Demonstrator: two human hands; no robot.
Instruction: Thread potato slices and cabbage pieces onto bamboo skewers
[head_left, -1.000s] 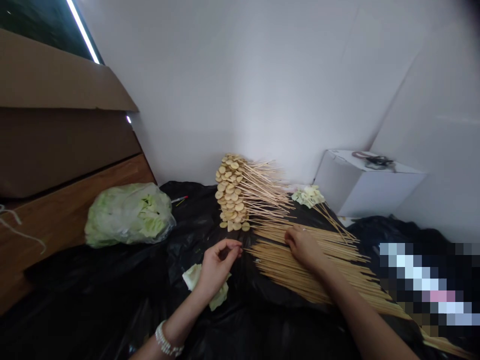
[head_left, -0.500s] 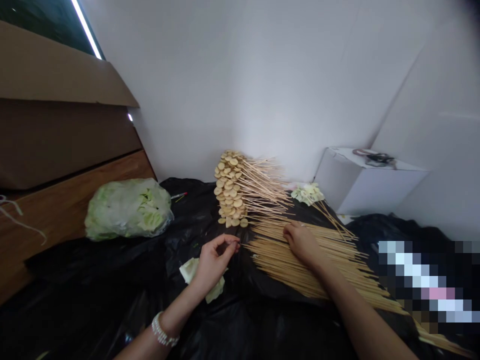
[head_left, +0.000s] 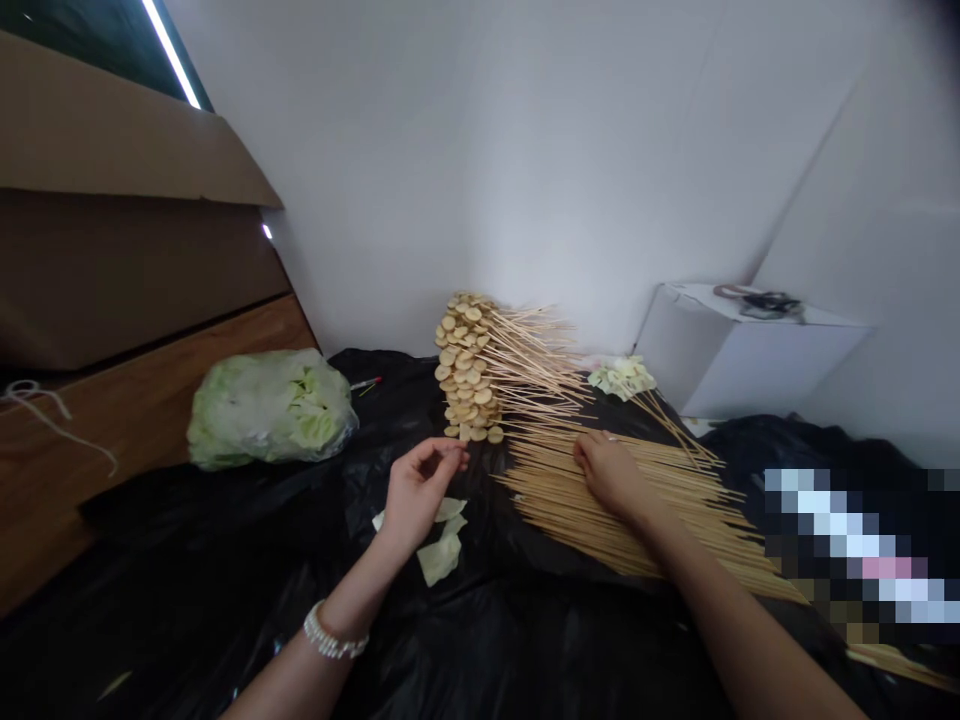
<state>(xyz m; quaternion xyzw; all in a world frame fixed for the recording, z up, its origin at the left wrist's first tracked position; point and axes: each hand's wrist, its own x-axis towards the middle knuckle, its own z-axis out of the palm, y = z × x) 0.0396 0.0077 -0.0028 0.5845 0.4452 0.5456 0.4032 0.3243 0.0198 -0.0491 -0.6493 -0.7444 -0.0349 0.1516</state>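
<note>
In a pinch, my left hand (head_left: 424, 490) hovers just below the skewered potato-like slices (head_left: 469, 370); whatever lies between its fingertips is too small to make out. Pale cabbage leaf pieces (head_left: 440, 557) lie on the black plastic sheet beneath and beside that hand, partly covered by it. My right hand (head_left: 609, 472) rests over the spread of bamboo skewers (head_left: 637, 540), fingers curled together on a skewer near the top of the spread. The slices sit stacked at the left ends of their sticks, which point right.
A clear bag of cabbage (head_left: 274, 408) stands on the left, with a red-tipped pen (head_left: 367, 382) beside it. Skewered cabbage (head_left: 622, 377) lies back right, near a white box (head_left: 750, 350). A cardboard box (head_left: 135, 260) is at far left. Black plastic (head_left: 300, 560) covers the surface.
My left hand has moved up and slightly left, away from the skewer tips, uncovering more of the leaf pieces. My right hand stays over the skewers. The view has shifted slightly.
</note>
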